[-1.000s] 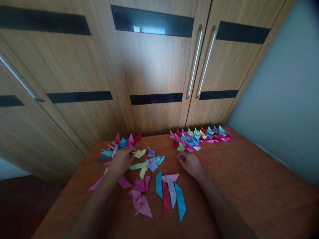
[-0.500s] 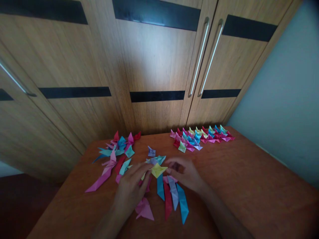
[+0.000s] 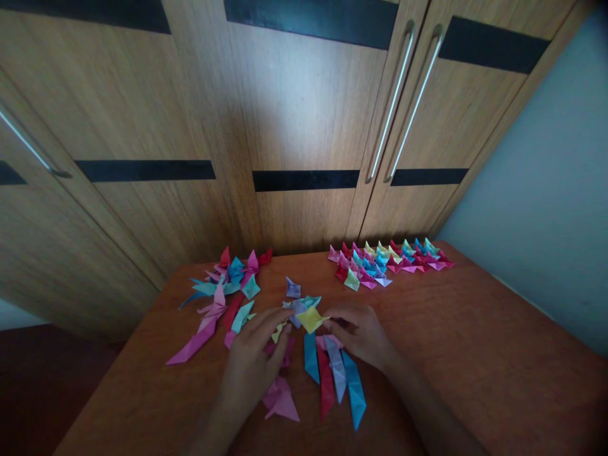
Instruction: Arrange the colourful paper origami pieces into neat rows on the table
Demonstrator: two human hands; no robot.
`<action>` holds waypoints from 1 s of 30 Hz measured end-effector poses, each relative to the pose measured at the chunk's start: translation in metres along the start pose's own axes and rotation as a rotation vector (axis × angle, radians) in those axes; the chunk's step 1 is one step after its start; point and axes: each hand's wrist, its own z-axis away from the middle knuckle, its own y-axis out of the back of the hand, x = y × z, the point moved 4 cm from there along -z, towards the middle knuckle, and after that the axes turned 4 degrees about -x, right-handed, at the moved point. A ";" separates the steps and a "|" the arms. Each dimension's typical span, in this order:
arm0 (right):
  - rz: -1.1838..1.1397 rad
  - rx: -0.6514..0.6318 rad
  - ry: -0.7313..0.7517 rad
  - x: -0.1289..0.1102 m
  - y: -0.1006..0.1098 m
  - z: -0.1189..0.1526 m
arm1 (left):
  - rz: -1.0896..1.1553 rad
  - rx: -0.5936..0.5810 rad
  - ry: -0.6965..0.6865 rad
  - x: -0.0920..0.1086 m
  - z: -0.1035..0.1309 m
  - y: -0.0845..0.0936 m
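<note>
A small yellow folded-paper boat (image 3: 311, 320) is raised above the table in front of me. My right hand (image 3: 361, 332) pinches its right tip between thumb and fingers. Just left of the boat is my left hand (image 3: 256, 348), its thumb and fingers apart with a small gap to the paper. Behind the boat are a teal folded piece (image 3: 312, 301) and a lilac one (image 3: 293, 288). Several folded strips, among them a red strip (image 3: 326, 386) and a blue strip (image 3: 354, 389), lie fanned out below it. A pink folded piece (image 3: 281, 399) rests beside my left wrist.
Rows of small colourful paper boats (image 3: 387, 263) stand at the back right of the brown table (image 3: 451, 342). A loose heap of folded pieces (image 3: 232, 275) lies at the back left, with a long pink one (image 3: 202, 332) nearer. A wooden wardrobe (image 3: 304, 114) borders the far edge.
My left fingers have come away from the yellow boat's left side, while my right hand keeps hold of its right tip. The view has shifted slightly.
</note>
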 end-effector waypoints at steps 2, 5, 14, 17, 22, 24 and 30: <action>0.057 0.117 -0.037 0.011 0.015 0.000 | 0.016 0.020 0.040 -0.004 0.000 0.003; 0.148 0.348 -0.154 0.039 0.049 0.006 | 0.042 0.039 0.096 -0.011 0.000 0.006; 0.569 0.687 -0.700 0.124 0.124 0.046 | 0.085 0.029 0.146 -0.015 -0.001 0.006; 0.658 0.555 -0.845 0.136 0.122 0.050 | 0.098 0.022 0.165 -0.015 -0.001 0.005; 0.742 0.410 -0.956 0.142 0.116 0.051 | 0.111 0.004 0.168 -0.017 -0.001 0.004; 0.752 0.377 -0.966 0.143 0.114 0.051 | 0.109 0.006 0.161 -0.017 -0.001 0.005; 0.743 0.332 -0.958 0.145 0.109 0.048 | 0.103 0.001 0.154 -0.017 -0.001 0.005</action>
